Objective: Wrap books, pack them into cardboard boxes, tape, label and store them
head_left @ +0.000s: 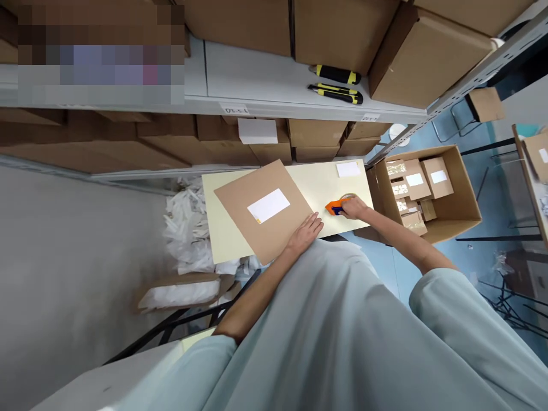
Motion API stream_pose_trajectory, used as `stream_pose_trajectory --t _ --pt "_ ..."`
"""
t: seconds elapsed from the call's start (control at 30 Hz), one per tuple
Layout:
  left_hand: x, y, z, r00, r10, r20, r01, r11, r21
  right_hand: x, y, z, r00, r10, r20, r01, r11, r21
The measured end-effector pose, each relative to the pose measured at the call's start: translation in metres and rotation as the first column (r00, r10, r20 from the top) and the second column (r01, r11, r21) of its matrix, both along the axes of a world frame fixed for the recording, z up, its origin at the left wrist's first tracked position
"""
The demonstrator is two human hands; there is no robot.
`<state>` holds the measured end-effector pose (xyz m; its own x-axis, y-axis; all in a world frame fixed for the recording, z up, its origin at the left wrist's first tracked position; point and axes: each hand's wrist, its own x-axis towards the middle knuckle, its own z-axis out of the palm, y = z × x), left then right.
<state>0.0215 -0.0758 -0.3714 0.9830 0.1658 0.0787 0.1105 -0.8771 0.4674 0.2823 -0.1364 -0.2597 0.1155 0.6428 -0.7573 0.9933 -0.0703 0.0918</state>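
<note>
My left hand point(305, 233) lies flat with its fingers stretched out on the right corner of a brown cardboard box point(231, 194). A white label point(269, 206) is stuck on the box's upper face. Over the right part of the pale yellow tabletop point(317, 182), my right hand point(353, 207) is closed around an orange and dark blue tape dispenser point(334, 207). Part of its tape roll shows beside my fingers. The dispenser sits a little to the right of the box, apart from it. Near the table's back edge lies a white paper slip point(348, 169).
A large open carton point(464, 200) with several small labelled boxes stands right of the table. Behind it, metal shelving point(257, 71) holds cardboard boxes and yellow-black utility knives point(336, 93). White packing material point(186, 222) is heaped at the left, by a grey wall point(77, 257).
</note>
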Motion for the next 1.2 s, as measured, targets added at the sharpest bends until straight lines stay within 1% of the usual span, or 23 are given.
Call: stream_pose_trajectory --t 0.1,0.17,0.27,0.33,0.37,0.43,0.5,0.53,0.57,0.63,0.7,0.73,0.77,0.8,0.83,0.9,0.97,1.0,1.03,1.07,1.13,1.17,1.2 --pt "0.0 0.003 0.002 1.0 0.02 0.003 -0.02 0.999 -0.029 -0.025 0.03 -0.017 0.998 -0.07 0.0 0.07 0.997 -0.031" --pt "-0.001 0.004 0.003 0.999 0.045 -0.003 -0.045 0.996 -0.078 -0.028 0.047 -0.02 0.992 -0.125 0.025 0.126 0.992 -0.034" --pt "-0.003 0.001 0.008 0.997 0.083 -0.004 -0.083 0.988 -0.131 -0.008 0.062 -0.007 0.984 -0.172 0.037 0.17 0.985 0.035" --pt "0.001 0.0 0.019 0.982 0.184 0.034 -0.176 0.971 -0.163 0.011 0.068 0.011 0.987 -0.158 -0.003 0.157 0.981 0.115" --pt "0.006 0.001 0.027 0.965 0.255 0.063 -0.242 0.955 -0.172 0.019 0.07 0.022 0.989 -0.148 -0.031 0.151 0.974 0.167" --pt "0.023 0.014 0.052 0.904 0.406 0.131 -0.382 0.907 -0.176 0.028 0.078 0.047 0.982 -0.157 -0.108 0.183 0.938 0.294" --pt "0.049 0.041 0.088 0.821 0.523 0.229 -0.495 0.852 -0.171 0.03 0.095 0.075 0.955 -0.188 -0.23 0.273 0.861 0.43" --pt "0.064 0.06 0.109 0.744 0.594 0.306 -0.553 0.805 -0.215 0.029 0.108 0.09 0.941 -0.173 -0.292 0.304 0.814 0.495" --pt "0.079 0.082 0.133 0.646 0.659 0.386 -0.601 0.75 -0.274 0.027 0.124 0.105 0.93 -0.132 -0.343 0.315 0.766 0.56" --pt "0.107 0.127 0.18 0.472 0.726 0.5 -0.652 0.669 -0.356 0.024 0.165 0.135 0.928 0.017 -0.373 0.268 0.665 0.697" --pt "0.128 0.166 0.22 0.363 0.747 0.557 -0.676 0.623 -0.395 0.022 0.211 0.162 0.932 0.152 -0.328 0.193 0.559 0.806" --pt "0.135 0.18 0.235 0.326 0.748 0.578 -0.677 0.611 -0.411 0.022 0.233 0.173 0.936 0.184 -0.3 0.162 0.531 0.832" --pt "0.14 0.191 0.246 0.297 0.748 0.593 -0.674 0.604 -0.425 0.022 0.254 0.181 0.94 0.201 -0.277 0.133 0.532 0.836" --pt "0.142 0.197 0.253 0.274 0.749 0.603 -0.669 0.599 -0.439 0.022 0.273 0.186 0.945 0.204 -0.256 0.104 0.555 0.825" --pt "0.142 0.199 0.258 0.255 0.752 0.607 -0.666 0.592 -0.454 0.022 0.29 0.189 0.951 0.2 -0.237 0.077 0.588 0.805" --pt "0.138 0.193 0.258 0.237 0.772 0.589 -0.675 0.567 -0.472 0.022 0.315 0.187 0.958 0.191 -0.213 0.038 0.652 0.757" --pt "0.129 0.178 0.25 0.245 0.801 0.546 -0.706 0.533 -0.466 0.022 0.331 0.18 0.959 0.191 -0.208 0.02 0.69 0.723" --pt "0.123 0.169 0.243 0.251 0.817 0.52 -0.724 0.514 -0.459 0.022 0.335 0.176 0.958 0.192 -0.212 0.022 0.691 0.723" --pt "0.116 0.159 0.234 0.258 0.832 0.491 -0.742 0.496 -0.451 0.021 0.336 0.171 0.955 0.194 -0.222 0.035 0.674 0.738" --pt "0.109 0.147 0.224 0.266 0.847 0.459 -0.758 0.478 -0.444 0.02 0.333 0.166 0.951 0.198 -0.238 0.059 0.639 0.767" --pt "0.093 0.121 0.196 0.281 0.884 0.373 -0.79 0.434 -0.433 0.017 0.318 0.152 0.933 0.209 -0.295 0.148 0.524 0.839" --pt "0.084 0.105 0.181 0.288 0.903 0.318 -0.808 0.407 -0.425 0.016 0.304 0.142 0.916 0.221 -0.335 0.205 0.46 0.864" --pt "0.076 0.088 0.164 0.297 0.919 0.259 -0.826 0.383 -0.413 0.015 0.287 0.129 0.9 0.22 -0.376 0.259 0.423 0.868"
